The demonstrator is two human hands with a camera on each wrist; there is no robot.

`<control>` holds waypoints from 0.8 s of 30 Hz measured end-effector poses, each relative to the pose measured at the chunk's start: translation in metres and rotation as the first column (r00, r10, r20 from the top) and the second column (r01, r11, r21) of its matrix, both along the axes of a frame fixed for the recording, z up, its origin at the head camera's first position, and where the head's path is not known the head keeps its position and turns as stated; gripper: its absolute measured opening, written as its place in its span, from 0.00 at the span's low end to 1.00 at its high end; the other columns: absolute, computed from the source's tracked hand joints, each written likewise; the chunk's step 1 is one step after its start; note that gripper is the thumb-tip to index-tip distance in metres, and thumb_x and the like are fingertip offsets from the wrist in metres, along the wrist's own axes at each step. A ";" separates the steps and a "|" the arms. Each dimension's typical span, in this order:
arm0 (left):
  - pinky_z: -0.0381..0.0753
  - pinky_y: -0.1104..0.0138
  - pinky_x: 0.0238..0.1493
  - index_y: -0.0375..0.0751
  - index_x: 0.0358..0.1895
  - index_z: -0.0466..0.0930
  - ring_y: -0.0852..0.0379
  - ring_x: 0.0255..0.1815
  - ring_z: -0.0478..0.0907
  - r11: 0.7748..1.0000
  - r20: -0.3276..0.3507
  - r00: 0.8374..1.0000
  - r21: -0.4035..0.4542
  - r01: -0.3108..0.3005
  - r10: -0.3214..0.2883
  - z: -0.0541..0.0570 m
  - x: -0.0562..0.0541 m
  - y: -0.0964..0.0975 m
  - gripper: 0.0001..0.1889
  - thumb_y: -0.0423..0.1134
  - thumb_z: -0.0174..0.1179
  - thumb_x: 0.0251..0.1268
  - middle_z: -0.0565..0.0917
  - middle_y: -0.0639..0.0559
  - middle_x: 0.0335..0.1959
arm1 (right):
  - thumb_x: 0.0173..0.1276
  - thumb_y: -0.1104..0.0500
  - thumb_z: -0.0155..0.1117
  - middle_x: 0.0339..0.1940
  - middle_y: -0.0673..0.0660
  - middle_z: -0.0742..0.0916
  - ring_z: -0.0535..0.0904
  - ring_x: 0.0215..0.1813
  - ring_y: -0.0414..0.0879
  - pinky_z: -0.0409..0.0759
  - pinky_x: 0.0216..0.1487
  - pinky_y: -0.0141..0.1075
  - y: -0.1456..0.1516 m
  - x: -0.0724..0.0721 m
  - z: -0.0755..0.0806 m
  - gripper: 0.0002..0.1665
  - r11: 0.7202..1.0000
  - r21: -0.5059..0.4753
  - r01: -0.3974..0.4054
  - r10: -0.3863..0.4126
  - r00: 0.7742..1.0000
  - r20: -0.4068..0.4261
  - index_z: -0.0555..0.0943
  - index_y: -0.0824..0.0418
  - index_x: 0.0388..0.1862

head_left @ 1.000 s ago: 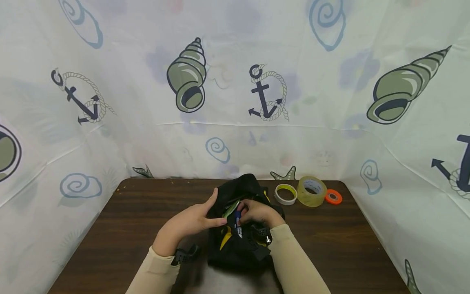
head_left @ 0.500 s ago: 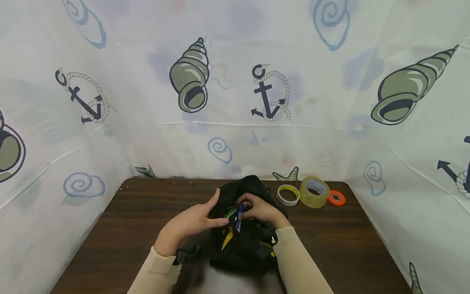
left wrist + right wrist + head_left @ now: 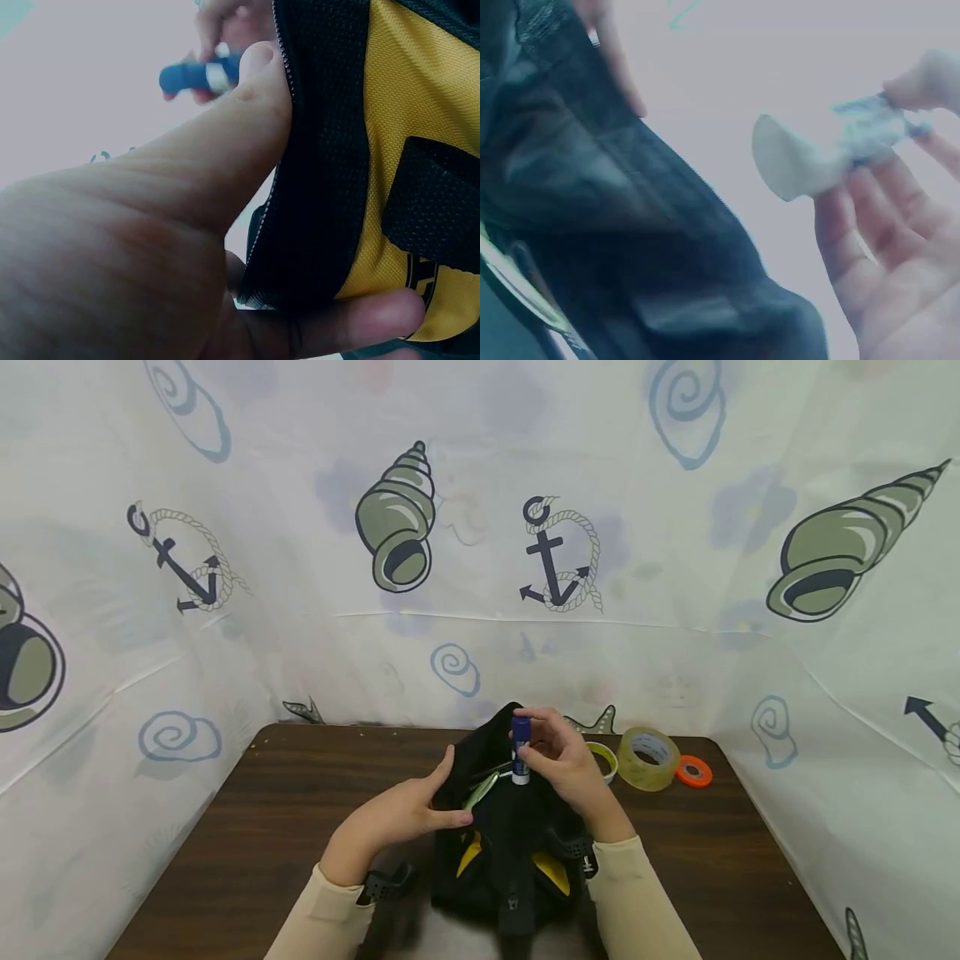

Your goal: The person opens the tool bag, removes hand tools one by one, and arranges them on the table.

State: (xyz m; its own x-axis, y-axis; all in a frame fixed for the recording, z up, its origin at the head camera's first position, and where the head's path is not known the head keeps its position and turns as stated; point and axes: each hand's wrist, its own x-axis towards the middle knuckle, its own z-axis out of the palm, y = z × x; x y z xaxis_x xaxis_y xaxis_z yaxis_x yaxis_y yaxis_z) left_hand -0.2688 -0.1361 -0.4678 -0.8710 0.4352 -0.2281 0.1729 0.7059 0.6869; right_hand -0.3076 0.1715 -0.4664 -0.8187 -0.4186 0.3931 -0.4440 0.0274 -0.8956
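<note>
My right hand [image 3: 566, 760] pinches a glue stick [image 3: 521, 750], blue-capped with a white lower end, and holds it upright over the black and yellow bag [image 3: 480, 856]. In the right wrist view the glue stick [image 3: 802, 161] looks blurred, its white end toward the bag. With thumb and fingers on either side of the zippered edge, my left hand [image 3: 397, 818] holds the bag's mouth at the left. The left wrist view has the thumb along the zipper [image 3: 289, 82] and a finger across the yellow fabric [image 3: 409, 67]. Inside the opening shows a slim pale-green item [image 3: 482, 790].
Behind the bag at the right stand a white-and-yellow tape roll [image 3: 609, 760], a wide clear tape roll [image 3: 648, 760] and a small orange roll [image 3: 693, 771]. The dark wooden table [image 3: 315, 793] ends at a printed cloth backdrop [image 3: 480, 568].
My right hand has lifted the glue stick up out of the bag's opening. The left hand keeps its hold on the bag's edge. The camera view has shifted slightly.
</note>
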 end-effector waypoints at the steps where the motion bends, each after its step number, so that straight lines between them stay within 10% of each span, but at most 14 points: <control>1: 0.72 0.37 0.79 0.67 0.91 0.32 0.40 0.83 0.71 1.000 0.000 1.000 -0.002 0.000 0.000 0.000 0.000 0.000 0.62 0.74 0.66 0.68 0.72 0.44 0.83 | 0.83 0.64 0.65 0.63 0.69 0.85 0.86 0.58 0.51 0.86 0.59 0.32 0.004 0.003 0.004 0.32 0.999 -0.019 0.029 -0.029 0.999 -0.032 0.72 0.58 0.82; 8: 0.73 0.37 0.78 0.65 0.91 0.31 0.39 0.83 0.72 1.000 0.001 1.000 0.007 0.004 -0.004 0.000 0.000 0.000 0.62 0.74 0.66 0.68 0.76 0.45 0.80 | 0.83 0.66 0.63 0.63 0.61 0.82 0.89 0.44 0.39 0.88 0.36 0.32 0.032 0.014 0.012 0.35 0.973 -0.109 0.202 -0.209 0.976 -0.059 0.64 0.61 0.84; 16: 0.74 0.37 0.77 0.64 0.91 0.30 0.41 0.79 0.76 1.000 0.008 1.000 0.009 0.019 -0.019 0.000 -0.001 0.000 0.62 0.72 0.66 0.69 0.84 0.47 0.73 | 0.85 0.59 0.64 0.63 0.56 0.80 0.82 0.37 0.37 0.87 0.29 0.32 0.067 0.021 -0.010 0.31 0.910 -0.084 0.407 -0.405 0.914 0.030 0.68 0.55 0.81; 24: 0.75 0.38 0.76 0.64 0.91 0.29 0.42 0.76 0.80 1.000 0.016 1.000 0.008 0.023 -0.023 -0.003 -0.002 0.001 0.62 0.73 0.66 0.69 0.90 0.54 0.62 | 0.86 0.60 0.63 0.65 0.70 0.81 0.83 0.41 0.37 0.88 0.31 0.36 0.101 0.026 -0.044 0.31 0.894 0.021 0.447 -0.447 0.891 0.076 0.68 0.63 0.82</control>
State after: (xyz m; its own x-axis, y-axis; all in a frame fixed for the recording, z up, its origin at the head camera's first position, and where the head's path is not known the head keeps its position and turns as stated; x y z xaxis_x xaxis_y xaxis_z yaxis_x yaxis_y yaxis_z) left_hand -0.2704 -0.1353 -0.4708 -0.8567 0.4570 -0.2391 0.1778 0.6968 0.6949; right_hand -0.2815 0.2728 -0.5099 -0.9472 -0.0020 0.3206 -0.3139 0.2098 -0.9260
